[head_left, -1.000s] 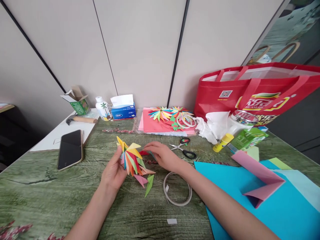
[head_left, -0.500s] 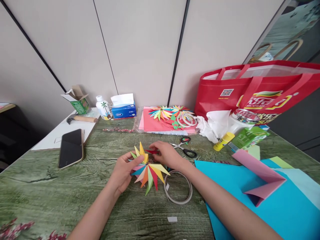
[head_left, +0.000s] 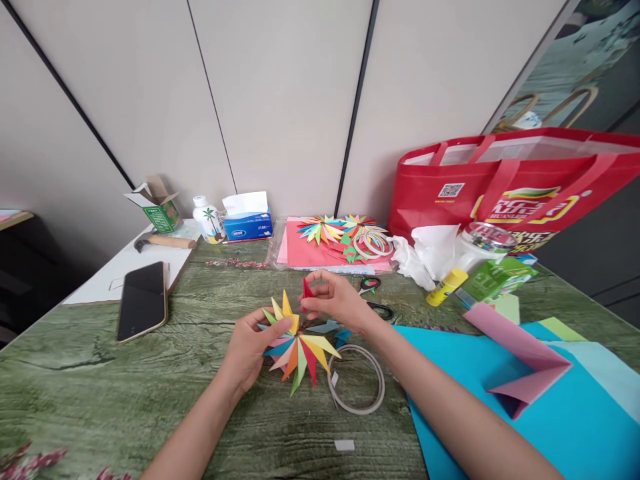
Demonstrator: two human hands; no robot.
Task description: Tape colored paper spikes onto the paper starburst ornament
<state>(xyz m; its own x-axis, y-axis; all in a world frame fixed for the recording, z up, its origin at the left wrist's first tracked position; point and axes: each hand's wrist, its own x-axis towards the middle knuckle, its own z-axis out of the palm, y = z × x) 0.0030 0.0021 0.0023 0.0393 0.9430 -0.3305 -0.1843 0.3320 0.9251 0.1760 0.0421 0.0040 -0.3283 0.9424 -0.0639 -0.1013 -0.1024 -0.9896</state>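
Note:
My left hand (head_left: 253, 347) is closed on the left side of a many-coloured folded-paper star (head_left: 301, 351), thumb on top near its centre. Just beyond the star, my right hand (head_left: 334, 299) pinches a small red folded-paper piece (head_left: 307, 291), held upright and apart from the star. Blue folded-paper pieces (head_left: 343, 337) lie under the right wrist. A roll of double-sided tape (head_left: 381, 383) rests flat at the star's right. Scissors (head_left: 381, 311) lie behind the right hand, which partly hides them.
Blue paper sheets (head_left: 450, 407) with a folded pink strip (head_left: 520, 340) cover the right side. Farther back stand a glue stick (head_left: 447, 288), a red bag (head_left: 435, 193), finished paper stars (head_left: 320, 230) and a tissue box (head_left: 247, 225). A phone (head_left: 143, 300) and hammer (head_left: 167, 242) lie left.
My right hand has lifted slightly and turned the red piece from lying flat to upright, away from the star. The left hand still holds the star, nearly in place.

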